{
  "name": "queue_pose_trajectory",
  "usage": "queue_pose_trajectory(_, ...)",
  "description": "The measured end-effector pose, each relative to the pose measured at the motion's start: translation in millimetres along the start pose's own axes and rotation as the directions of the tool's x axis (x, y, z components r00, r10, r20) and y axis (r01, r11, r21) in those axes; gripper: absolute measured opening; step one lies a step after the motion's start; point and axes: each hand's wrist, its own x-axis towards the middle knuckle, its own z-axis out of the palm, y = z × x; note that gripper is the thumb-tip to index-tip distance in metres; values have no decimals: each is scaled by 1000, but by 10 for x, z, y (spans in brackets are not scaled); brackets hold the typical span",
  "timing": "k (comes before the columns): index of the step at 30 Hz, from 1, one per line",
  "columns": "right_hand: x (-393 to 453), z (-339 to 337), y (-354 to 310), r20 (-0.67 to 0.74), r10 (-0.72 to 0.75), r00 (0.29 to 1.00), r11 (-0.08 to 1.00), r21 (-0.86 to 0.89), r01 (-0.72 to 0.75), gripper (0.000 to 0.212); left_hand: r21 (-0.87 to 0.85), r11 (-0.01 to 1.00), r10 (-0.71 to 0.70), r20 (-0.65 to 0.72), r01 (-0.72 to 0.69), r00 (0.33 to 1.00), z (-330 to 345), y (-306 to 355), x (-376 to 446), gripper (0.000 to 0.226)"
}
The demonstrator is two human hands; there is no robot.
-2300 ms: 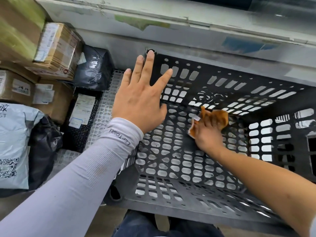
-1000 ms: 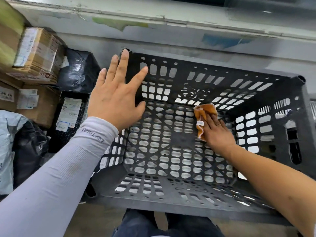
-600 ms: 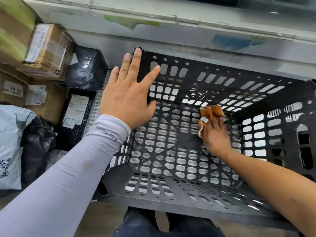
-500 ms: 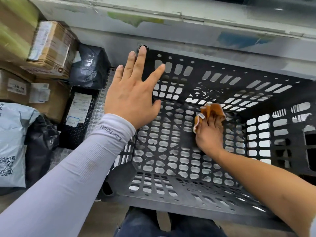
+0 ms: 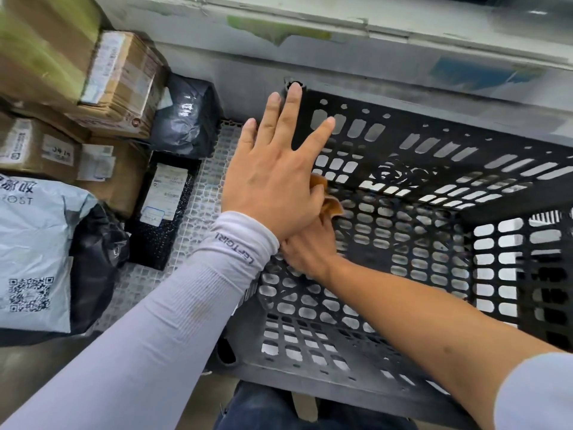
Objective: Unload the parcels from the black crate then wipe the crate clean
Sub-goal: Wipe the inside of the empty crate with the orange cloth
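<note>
A pale grey painted ledge (image 5: 341,41) is seen running across the top, its paint chipped, with a green patch (image 5: 276,29) and a blue patch (image 5: 474,72). A white plastic grid mat (image 5: 201,193) is laid beneath. A brownish floor (image 5: 28,370) is visible at lower left. Lighting is even and diffuse.

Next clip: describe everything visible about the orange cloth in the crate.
The orange cloth is a small, crumpled piece of soft-looking fabric, orange-brown. It sits inside the black crate at the left wall, near the far left corner. The right hand holds it against the perforated plastic. The left hand, flat on that wall's rim, hides most of it; only two folded bits show.
</note>
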Motion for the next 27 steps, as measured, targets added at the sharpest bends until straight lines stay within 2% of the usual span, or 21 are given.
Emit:
queue_pose_trajectory(2, 43, -14, 78, -5, 23, 1000, 999, -36, -23, 68, -4, 1000, 1, -2, -1, 1000, 5, -1, -5, 83)
queue_pose_trajectory(6, 38, -67, 311, 62, 111, 992, 993, -53, -108, 90, 1, 1000, -1, -10, 1, 1000, 24, 10, 2, 84)
queue_pose_trajectory(12, 56, -35, 387, 74, 90, 993, 990, 97, -97, 73, 22, 1000, -3, -24, 3, 1000, 33, 14, 7, 86)
queue_pose_trajectory(19, -60, -40, 779, 74, -39, 996, 998, -38, 42, 85, 40, 999, -12, -21, 12, 1000, 26, 14, 4, 87)
queue_pose_trajectory(27, -500, -50, 1474, 84, 58, 995, 995, -81, -51, 69, 72, 997, -11, -21, 12, 1000, 39, 11, 18, 87)
